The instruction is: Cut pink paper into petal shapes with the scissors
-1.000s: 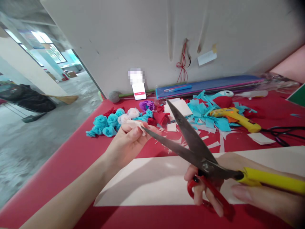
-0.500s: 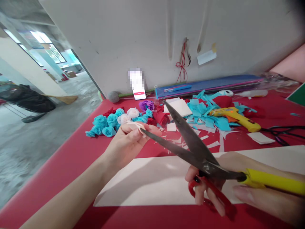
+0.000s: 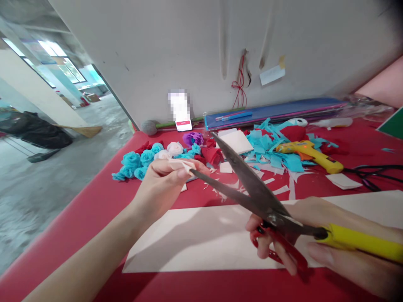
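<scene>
My left hand [image 3: 163,182] pinches a small piece of pale paper [image 3: 186,165] between thumb and fingers, over the left part of the table. Large scissors [image 3: 252,191] are gripped in my right hand [image 3: 317,226], one handle yellow and the other red. Their blades stand apart and point up and to the left. The lower blade's tip is right at the pale paper beside my left thumb; whether it touches, I cannot tell. Under both hands lies a long white sheet [image 3: 195,247] on the red tabletop.
Blue paper roses [image 3: 130,159], a white rose [image 3: 174,148] and a purple flower [image 3: 192,138] sit behind my left hand. Blue scraps [image 3: 267,144] and a yellow glue gun [image 3: 315,155] lie at the back right. A lit phone [image 3: 180,111] leans on the wall.
My left hand has shifted slightly left with the pale paper. The scissors remain spread, their blade tips a little changed in position.
</scene>
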A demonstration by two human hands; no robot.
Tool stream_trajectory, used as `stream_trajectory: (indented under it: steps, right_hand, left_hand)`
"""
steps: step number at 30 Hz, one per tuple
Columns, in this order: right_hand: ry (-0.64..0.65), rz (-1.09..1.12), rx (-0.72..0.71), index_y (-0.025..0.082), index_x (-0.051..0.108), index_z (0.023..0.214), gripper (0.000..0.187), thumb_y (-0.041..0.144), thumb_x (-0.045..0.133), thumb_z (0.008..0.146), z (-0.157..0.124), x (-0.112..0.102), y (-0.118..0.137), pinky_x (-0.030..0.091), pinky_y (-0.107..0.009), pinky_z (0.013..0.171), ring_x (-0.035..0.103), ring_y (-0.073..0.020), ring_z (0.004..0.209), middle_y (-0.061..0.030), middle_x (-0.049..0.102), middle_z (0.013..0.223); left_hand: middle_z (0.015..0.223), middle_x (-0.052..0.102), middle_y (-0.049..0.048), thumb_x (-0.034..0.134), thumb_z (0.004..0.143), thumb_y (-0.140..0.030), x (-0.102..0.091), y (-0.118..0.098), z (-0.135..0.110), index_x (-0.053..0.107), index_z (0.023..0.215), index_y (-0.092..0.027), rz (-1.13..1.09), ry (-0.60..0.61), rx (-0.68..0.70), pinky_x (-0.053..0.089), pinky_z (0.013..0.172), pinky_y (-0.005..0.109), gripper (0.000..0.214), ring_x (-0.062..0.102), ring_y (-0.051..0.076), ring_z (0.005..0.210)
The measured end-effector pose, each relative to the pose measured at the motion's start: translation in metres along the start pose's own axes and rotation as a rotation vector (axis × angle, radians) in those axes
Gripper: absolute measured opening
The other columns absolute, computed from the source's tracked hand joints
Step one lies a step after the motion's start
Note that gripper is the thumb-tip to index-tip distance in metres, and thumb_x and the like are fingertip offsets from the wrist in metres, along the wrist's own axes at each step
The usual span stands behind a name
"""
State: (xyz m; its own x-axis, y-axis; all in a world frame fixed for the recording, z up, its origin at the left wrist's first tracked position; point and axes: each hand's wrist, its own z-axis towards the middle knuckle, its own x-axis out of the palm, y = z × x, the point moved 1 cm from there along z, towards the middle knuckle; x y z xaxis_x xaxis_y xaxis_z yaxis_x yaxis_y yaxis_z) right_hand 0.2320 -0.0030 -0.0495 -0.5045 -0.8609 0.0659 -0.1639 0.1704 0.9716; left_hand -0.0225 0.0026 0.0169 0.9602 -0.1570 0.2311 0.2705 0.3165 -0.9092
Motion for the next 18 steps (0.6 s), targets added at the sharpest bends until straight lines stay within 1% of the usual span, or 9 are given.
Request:
stream_trajectory:
  steps: [1, 3, 6, 7, 9, 11, 13, 15, 18]
  right_hand:
    - [-0.009, 0.011, -0.017, 0.028, 0.049, 0.115, 0.051, 0.06, 0.04, 0.076, -0.002, -0.001, 0.005, 0.05, -0.03, 0.069, 0.058, -0.0184, 0.074, -0.0058, 0.06, 0.092]
    - [-0.003, 0.0, -0.04, 0.025, 0.054, 0.111, 0.05, 0.058, 0.047, 0.074, -0.004, 0.001, 0.023, 0.047, -0.035, 0.08, 0.057, -0.0217, 0.078, -0.0062, 0.06, 0.079]
    - [-0.043, -0.037, 0.024, 0.024, 0.06, 0.095, 0.038, 0.051, 0.048, 0.071, 0.0, 0.01, 0.058, 0.046, -0.037, 0.073, 0.056, -0.022, 0.072, -0.0053, 0.056, 0.061]
    - [-0.125, -0.04, 0.15, 0.024, 0.06, 0.085, 0.036, 0.049, 0.051, 0.061, 0.002, 0.014, 0.068, 0.045, -0.035, 0.063, 0.055, -0.0224, 0.068, -0.0058, 0.056, 0.062]
    - [-0.205, 0.006, 0.387, 0.022, 0.058, 0.08, 0.044, 0.045, 0.05, 0.043, 0.007, 0.02, 0.081, 0.042, -0.034, 0.063, 0.053, -0.0236, 0.075, -0.0067, 0.056, 0.069]
    - [-0.225, 0.078, 0.46, 0.022, 0.054, 0.083, 0.049, 0.042, 0.045, 0.039, 0.011, 0.021, 0.085, 0.041, -0.032, 0.061, 0.051, -0.0195, 0.068, -0.0053, 0.056, 0.072]
    - [-0.163, 0.055, 0.4, 0.021, 0.052, 0.086, 0.048, 0.04, 0.044, 0.043, 0.012, 0.014, 0.081, 0.04, -0.031, 0.059, 0.047, -0.0143, 0.059, -0.0048, 0.057, 0.078]
    - [-0.056, -0.03, 0.254, 0.021, 0.051, 0.087, 0.038, 0.038, 0.045, 0.054, 0.01, 0.005, 0.076, 0.041, -0.031, 0.057, 0.044, -0.0118, 0.055, -0.0049, 0.057, 0.081]
    - [0.051, -0.079, 0.065, 0.019, 0.052, 0.088, 0.025, 0.029, 0.041, 0.068, 0.007, -0.006, 0.072, 0.042, -0.03, 0.061, 0.046, -0.012, 0.056, -0.0017, 0.053, 0.068]
  left_hand:
    - [0.061, 0.071, -0.0045, 0.076, 0.062, -0.027, -0.001, 0.0, 0.0, 0.073, 0.06, -0.024, 0.008, -0.001, 0.014, 0.051, 0.065, 0.022, 0.005, 0.064, 0.012, 0.066]
    - [0.061, 0.071, -0.0044, 0.076, 0.062, -0.028, -0.002, 0.0, 0.0, 0.073, 0.06, -0.024, 0.024, -0.003, 0.024, 0.051, 0.061, 0.022, 0.005, 0.063, 0.011, 0.061]
    - [0.062, 0.072, -0.0042, 0.077, 0.06, -0.028, -0.003, 0.001, 0.0, 0.073, 0.06, -0.024, 0.04, -0.019, 0.019, 0.051, 0.062, 0.022, 0.006, 0.064, 0.011, 0.061]
    - [0.062, 0.072, -0.0047, 0.077, 0.06, -0.028, -0.003, 0.001, 0.0, 0.073, 0.06, -0.025, 0.043, -0.024, 0.015, 0.051, 0.064, 0.022, 0.005, 0.064, 0.011, 0.062]
    - [0.062, 0.071, -0.0058, 0.077, 0.061, -0.027, -0.003, 0.002, 0.0, 0.073, 0.061, -0.025, 0.045, -0.029, 0.006, 0.051, 0.068, 0.021, 0.004, 0.064, 0.01, 0.065]
    - [0.063, 0.072, -0.0059, 0.076, 0.062, -0.025, -0.002, 0.001, 0.0, 0.073, 0.062, -0.025, 0.049, -0.029, -0.01, 0.051, 0.068, 0.02, 0.003, 0.064, 0.009, 0.066]
    - [0.064, 0.072, -0.0058, 0.075, 0.064, -0.024, -0.002, 0.001, 0.0, 0.073, 0.062, -0.024, 0.055, -0.027, -0.03, 0.051, 0.067, 0.018, 0.003, 0.064, 0.009, 0.067]
    - [0.059, 0.07, -0.0063, 0.075, 0.064, -0.023, -0.002, 0.001, -0.001, 0.073, 0.061, -0.022, 0.06, -0.024, -0.052, 0.052, 0.069, 0.017, 0.004, 0.064, 0.008, 0.066]
    - [0.051, 0.065, -0.007, 0.075, 0.064, -0.023, -0.001, 0.0, -0.001, 0.072, 0.059, -0.022, 0.057, -0.031, -0.086, 0.052, 0.067, 0.016, 0.006, 0.061, 0.006, 0.059]
